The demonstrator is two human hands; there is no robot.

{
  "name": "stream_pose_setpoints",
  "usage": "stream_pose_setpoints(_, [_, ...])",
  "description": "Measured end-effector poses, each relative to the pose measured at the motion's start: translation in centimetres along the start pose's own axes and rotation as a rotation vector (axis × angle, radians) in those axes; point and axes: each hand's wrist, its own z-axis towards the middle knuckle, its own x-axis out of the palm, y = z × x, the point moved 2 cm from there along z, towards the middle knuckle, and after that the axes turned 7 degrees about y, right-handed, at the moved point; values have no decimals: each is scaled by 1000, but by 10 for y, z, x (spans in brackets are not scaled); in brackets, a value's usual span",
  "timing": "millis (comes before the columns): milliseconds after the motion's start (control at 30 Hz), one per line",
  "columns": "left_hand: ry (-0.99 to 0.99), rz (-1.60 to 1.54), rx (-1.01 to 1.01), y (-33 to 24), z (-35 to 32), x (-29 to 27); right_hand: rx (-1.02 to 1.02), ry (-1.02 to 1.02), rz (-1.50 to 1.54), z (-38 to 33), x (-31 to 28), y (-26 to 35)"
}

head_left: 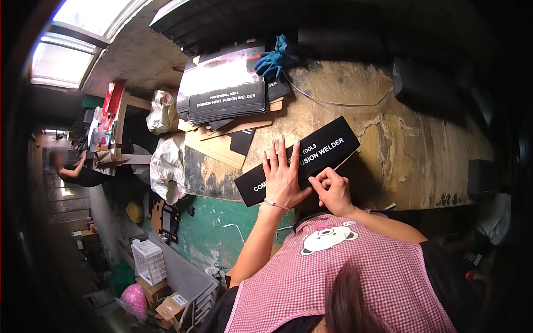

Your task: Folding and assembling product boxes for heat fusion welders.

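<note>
black box (325, 149): lies slanted on the worn bench (422, 141), before the checked apron (288, 283).
left hand (284, 186): spread flat upon the box.
right hand (334, 194): curled at its near edge; i cannot tell if it pinches.
box: could, i think, slide or dent if pressed unevenly.
bench: front edge near box's left end; flat cartons (227, 105) upper left; wider room rightward.

Bright daylight at upper left, through a window (64, 62) divided by a dark frame. Adjoining wall (136, 53) pale grey, mottled. Wooden workbench (344, 80): top brown, stained, surface layer peeling in patches. Scuffed green-painted surface (208, 219) adjoins its near left edge. Far right of room dim.
</note>
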Motion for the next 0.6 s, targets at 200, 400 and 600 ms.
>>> stream_pose_setpoints(200, [-83, 31, 70, 2, -6, 7, -145, -136, 183, 1, -14, 14])
stream_pose_setpoints(400, [-164, -126, -27, 19, -36, -8, -242, -387, 294, 25, -68, 57])
stream_pose_setpoints(600, [-216, -312, -479, 99, -128, -60, 190, -53, 439, 154, 6, -24])
